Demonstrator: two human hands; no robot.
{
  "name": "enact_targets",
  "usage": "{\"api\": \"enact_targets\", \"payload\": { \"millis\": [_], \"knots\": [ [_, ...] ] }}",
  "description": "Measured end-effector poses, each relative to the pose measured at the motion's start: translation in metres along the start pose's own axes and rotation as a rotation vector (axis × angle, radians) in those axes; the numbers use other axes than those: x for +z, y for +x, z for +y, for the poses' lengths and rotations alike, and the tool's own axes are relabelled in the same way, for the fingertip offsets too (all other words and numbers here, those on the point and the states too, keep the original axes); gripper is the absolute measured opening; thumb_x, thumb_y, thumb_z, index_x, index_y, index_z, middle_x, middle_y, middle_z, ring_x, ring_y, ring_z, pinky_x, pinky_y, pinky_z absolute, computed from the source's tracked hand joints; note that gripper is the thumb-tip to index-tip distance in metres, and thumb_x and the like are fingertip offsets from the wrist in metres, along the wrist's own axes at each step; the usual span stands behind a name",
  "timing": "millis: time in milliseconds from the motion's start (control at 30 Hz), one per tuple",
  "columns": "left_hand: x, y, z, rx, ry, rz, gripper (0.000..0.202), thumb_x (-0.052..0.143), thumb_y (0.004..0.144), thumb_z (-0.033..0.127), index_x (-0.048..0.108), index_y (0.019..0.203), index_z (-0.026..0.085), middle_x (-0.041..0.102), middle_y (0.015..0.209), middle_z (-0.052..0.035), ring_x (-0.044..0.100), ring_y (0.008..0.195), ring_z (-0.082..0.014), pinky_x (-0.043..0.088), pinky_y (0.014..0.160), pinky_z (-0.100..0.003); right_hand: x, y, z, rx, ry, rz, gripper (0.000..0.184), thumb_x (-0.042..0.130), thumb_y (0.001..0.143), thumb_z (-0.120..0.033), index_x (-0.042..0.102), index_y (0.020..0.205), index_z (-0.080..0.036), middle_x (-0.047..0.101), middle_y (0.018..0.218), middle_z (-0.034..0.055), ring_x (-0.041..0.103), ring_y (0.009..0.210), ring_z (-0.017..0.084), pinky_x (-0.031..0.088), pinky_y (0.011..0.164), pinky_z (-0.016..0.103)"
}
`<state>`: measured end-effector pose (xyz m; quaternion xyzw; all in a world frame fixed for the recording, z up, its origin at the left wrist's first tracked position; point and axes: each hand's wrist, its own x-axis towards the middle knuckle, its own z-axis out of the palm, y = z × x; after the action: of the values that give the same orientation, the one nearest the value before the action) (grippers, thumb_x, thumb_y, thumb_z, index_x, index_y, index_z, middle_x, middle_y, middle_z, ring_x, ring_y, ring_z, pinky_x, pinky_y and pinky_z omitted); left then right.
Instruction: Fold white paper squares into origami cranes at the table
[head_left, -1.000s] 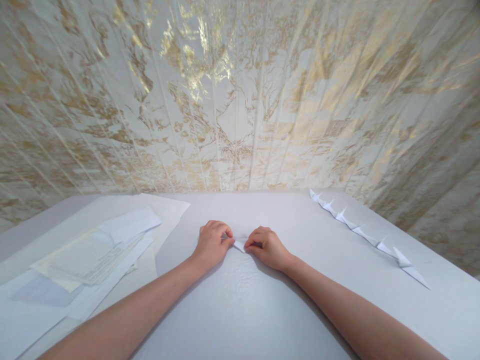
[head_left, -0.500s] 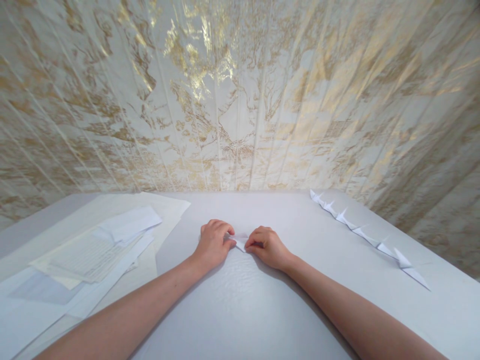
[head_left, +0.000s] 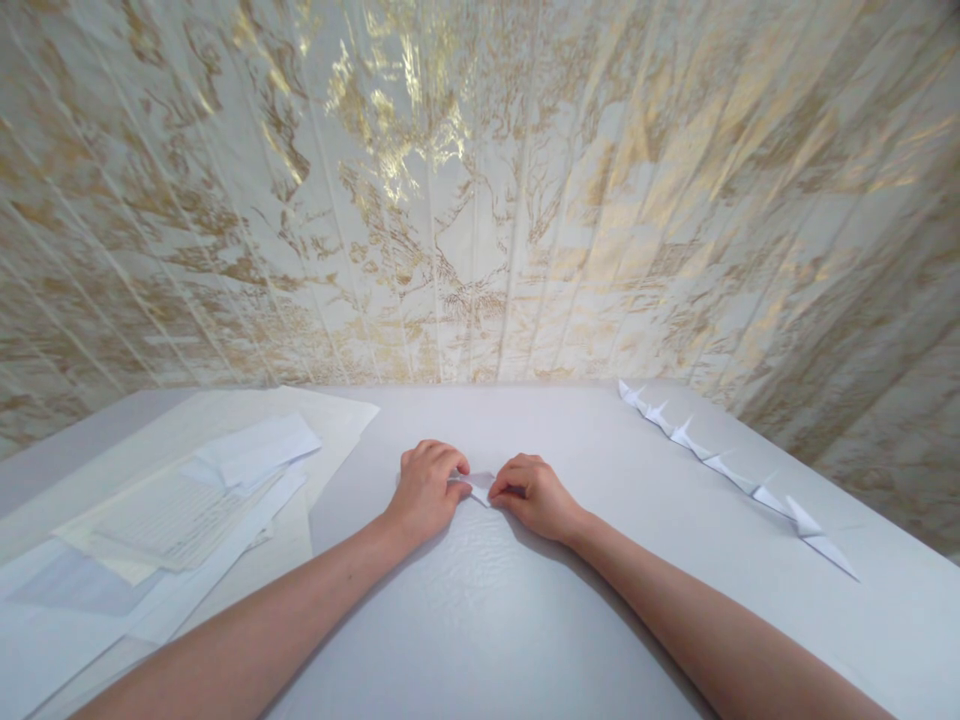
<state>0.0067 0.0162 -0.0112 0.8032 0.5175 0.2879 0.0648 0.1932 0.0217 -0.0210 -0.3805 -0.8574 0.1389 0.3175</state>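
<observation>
A small piece of folded white paper [head_left: 475,490] is held between my two hands, just above or on the table in the middle of the view. My left hand [head_left: 430,490] pinches its left end between thumb and fingers. At the other end, the fingertips of my right hand [head_left: 534,494] are closed on the paper's right edge. The fingers hide most of the paper, so its full folded shape does not show.
Along the table's right side runs a row of several folded paper cranes [head_left: 757,492]. Loose sheets of paper [head_left: 172,515], some with writing, overlap on the left of the white table [head_left: 480,630]. Behind it hangs a gold-patterned curtain [head_left: 480,200].
Both hands stay almost in place on the folded paper. The paper's flaps between the fingers look slightly more spread apart now.
</observation>
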Motion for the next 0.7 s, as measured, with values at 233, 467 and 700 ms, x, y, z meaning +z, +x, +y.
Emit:
{"api": "enact_targets", "payload": {
  "millis": [233,467,700],
  "knots": [
    [-0.0016,-0.0002,0.0009,0.004,0.008,-0.011,0.008,0.061,0.07,0.016,0.058,0.075,0.021,0.064,0.087,-0.0013,0.049,0.094,-0.0208,0.031,0.082,-0.036,0.0001,0.0016,-0.0012,-0.008,-0.008,-0.006,0.011,0.066,0.069,-0.01,0.068,0.064,-0.019,0.065,0.064,0.0001,0.058,0.067,0.013,0.041,0.071,0.026],
    [0.0009,0.0012,0.0005,0.042,-0.015,-0.025,0.007,0.063,0.071,0.017,0.059,0.075,0.021,0.064,0.089,-0.0012,0.048,0.096,-0.021,0.03,0.083,-0.037,-0.0007,0.001,-0.0034,-0.034,-0.027,-0.011,0.011,0.065,0.07,-0.009,0.067,0.065,-0.019,0.065,0.066,0.0005,0.058,0.07,0.014,0.039,0.074,0.029],
    [0.0008,0.0015,0.002,0.024,-0.035,-0.042,0.004,0.061,0.072,0.017,0.06,0.07,0.021,0.065,0.086,-0.001,0.05,0.094,-0.0207,0.032,0.082,-0.037,0.0005,-0.0012,-0.006,0.007,-0.043,0.042,0.011,0.063,0.068,-0.007,0.058,0.072,-0.017,0.063,0.071,0.0011,0.056,0.074,0.016,0.037,0.076,0.031]
  ]
}}
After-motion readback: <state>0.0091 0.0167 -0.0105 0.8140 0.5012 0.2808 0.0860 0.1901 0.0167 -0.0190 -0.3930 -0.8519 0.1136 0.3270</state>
